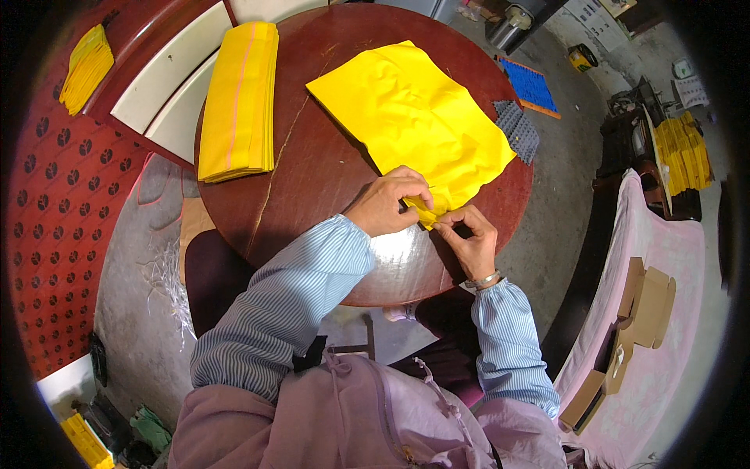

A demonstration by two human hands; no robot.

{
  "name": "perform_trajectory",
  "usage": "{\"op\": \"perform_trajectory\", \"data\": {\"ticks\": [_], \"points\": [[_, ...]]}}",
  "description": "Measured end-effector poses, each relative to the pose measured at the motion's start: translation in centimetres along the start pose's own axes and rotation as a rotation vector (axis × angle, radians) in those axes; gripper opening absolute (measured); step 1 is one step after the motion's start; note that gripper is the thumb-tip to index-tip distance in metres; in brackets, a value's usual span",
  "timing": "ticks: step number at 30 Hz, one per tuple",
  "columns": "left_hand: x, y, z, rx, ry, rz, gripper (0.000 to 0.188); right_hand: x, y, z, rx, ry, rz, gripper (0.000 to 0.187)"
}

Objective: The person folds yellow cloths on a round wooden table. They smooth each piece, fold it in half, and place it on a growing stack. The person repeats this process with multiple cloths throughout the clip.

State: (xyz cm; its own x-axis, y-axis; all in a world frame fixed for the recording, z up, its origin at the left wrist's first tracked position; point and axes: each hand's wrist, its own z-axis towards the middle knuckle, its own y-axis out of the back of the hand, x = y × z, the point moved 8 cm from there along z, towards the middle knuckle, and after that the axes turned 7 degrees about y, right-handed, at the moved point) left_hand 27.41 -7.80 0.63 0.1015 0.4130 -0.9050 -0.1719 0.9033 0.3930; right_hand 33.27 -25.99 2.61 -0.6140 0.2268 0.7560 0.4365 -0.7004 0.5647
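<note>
A creased yellow fabric piece [426, 109] lies spread over the round dark-red table [312, 156]. My left hand [388, 202] pinches its near edge, fingers bent and thumb curled in. Close beside it, my right hand [470, 233] holds the near corner between thumb and forefinger, a bracelet at the wrist. The material bunches between both hands. Whether a small tool sits in the fingers is too small to tell. A folded stack of yellow fabric [238, 102] with a pink stripe rests on the table's left side.
A grey patterned piece [516, 129] sits at the table's right edge. Farther right, a blue mat [531, 86] lies on the floor. An opened cardboard box [644, 305] stands on a pink-covered bench [672, 250]. More yellow stacks [683, 152] are at the right.
</note>
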Motion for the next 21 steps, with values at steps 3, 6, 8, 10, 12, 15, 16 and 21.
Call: {"op": "perform_trajectory", "data": {"ticks": [3,6,8,10,12,15,16,21], "points": [[-0.26,-0.11,-0.04,0.029,0.014,0.031,0.021,-0.08,-0.03,-0.07,0.005,-0.022,0.015,0.017],[-0.17,-0.26,-0.01,0.050,0.042,0.032,0.023,0.08,-0.03,-0.05,0.006,-0.014,0.010,0.018],[0.02,-0.34,-0.03,0.058,0.060,0.044,0.025,-0.10,-0.04,-0.09,0.009,-0.043,0.009,0.017],[0.08,-0.39,-0.02,0.065,0.049,0.055,0.027,-0.16,-0.06,-0.11,0.011,-0.053,0.013,0.017],[0.14,-0.42,0.02,0.069,0.036,0.068,0.028,-0.11,-0.07,-0.07,0.012,-0.042,0.023,0.016],[0.19,-0.44,0.03,0.072,0.021,0.075,0.029,-0.14,-0.07,-0.08,0.006,-0.036,0.022,0.017],[0.18,-0.44,0.03,0.073,0.018,0.071,0.029,-0.28,-0.08,-0.10,0.004,-0.050,0.016,0.017],[0.01,-0.39,0.02,0.069,0.003,0.072,0.030,-0.38,-0.03,-0.02,-0.004,-0.029,0.000,0.017]]}}
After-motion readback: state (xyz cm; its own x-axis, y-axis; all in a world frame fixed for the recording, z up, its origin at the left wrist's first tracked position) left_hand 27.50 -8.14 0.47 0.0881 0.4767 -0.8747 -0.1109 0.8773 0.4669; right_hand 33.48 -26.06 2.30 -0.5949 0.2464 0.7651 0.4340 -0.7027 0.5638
